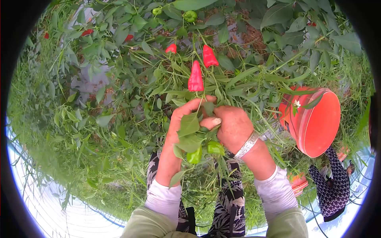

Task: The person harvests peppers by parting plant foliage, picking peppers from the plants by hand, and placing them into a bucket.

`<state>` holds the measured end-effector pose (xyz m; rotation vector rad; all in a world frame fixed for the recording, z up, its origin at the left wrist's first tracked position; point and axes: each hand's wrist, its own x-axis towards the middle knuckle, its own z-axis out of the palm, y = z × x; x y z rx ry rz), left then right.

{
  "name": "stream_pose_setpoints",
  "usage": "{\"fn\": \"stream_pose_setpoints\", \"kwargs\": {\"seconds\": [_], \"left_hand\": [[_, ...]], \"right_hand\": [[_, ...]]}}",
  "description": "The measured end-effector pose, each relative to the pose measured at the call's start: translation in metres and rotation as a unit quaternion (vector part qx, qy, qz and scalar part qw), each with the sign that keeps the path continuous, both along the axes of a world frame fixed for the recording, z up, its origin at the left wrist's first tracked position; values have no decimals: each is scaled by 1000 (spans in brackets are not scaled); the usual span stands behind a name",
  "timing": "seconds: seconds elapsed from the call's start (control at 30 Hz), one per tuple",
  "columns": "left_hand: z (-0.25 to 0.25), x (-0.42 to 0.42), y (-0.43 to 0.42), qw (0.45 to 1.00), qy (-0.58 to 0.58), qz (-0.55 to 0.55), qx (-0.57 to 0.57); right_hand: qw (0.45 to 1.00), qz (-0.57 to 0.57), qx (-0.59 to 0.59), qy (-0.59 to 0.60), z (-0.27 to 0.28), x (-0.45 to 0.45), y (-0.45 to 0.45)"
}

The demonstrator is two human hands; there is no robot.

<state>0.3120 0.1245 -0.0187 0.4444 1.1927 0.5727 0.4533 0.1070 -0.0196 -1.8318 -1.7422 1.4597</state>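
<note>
My left hand (186, 113) and my right hand (232, 125) meet at the middle of the view, fingers closed round a leafy stem of a pepper plant (190, 123). Two green peppers (194, 156) hang just below the fingers. Right above my left hand is a red pepper (195, 77), with another red pepper (209, 56) up and to its right and a smaller red one (171, 48) up and to its left. Leaves cover part of my left hand and its fingertips.
An orange-red bucket (319, 123) lies tilted at the right, its mouth facing right. Below it, a person in patterned clothing (331, 186) is near the edge. Dense pepper plants and grass (43, 119) surround the hands. Green peppers (189, 16) hang at the top.
</note>
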Motion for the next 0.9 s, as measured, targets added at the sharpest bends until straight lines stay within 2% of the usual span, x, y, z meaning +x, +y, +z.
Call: {"fn": "stream_pose_setpoints", "kwargs": {"seconds": [0.1,0.2,0.23,0.27,0.43,0.5,0.57,0.63,0.67,0.77,0.83,0.9], "left_hand": [[-2,-2,0,996,54,-64,11],[-8,-2,-7,999,44,-15,-5],[-11,-3,-9,1000,27,6,-8],[-9,1,-8,997,69,0,18],[-13,10,-17,987,131,18,90],[-18,11,-21,973,184,24,139],[-16,6,-16,981,155,66,98],[-16,2,-13,985,128,104,54],[-17,1,-12,986,118,108,45],[-17,-1,-10,987,121,108,12],[-16,0,-9,987,108,117,-9],[-10,1,-7,987,127,99,-7]], "right_hand": [[998,29,-32,-42,-3,-3,-5],[997,82,-1,-6,-1,-1,-9],[999,40,-2,12,-1,-2,-10],[1000,-1,-4,30,0,-3,-10],[1000,-22,-15,-12,12,4,-22],[985,-63,-135,90,31,4,-24],[986,-76,-96,116,40,14,-39],[921,-224,-228,222,51,24,-42],[918,-267,-167,242,45,24,-47],[923,-283,-114,235,41,39,-42],[919,-289,-127,236,47,33,-23],[960,-132,-151,197,49,26,-6]]}}
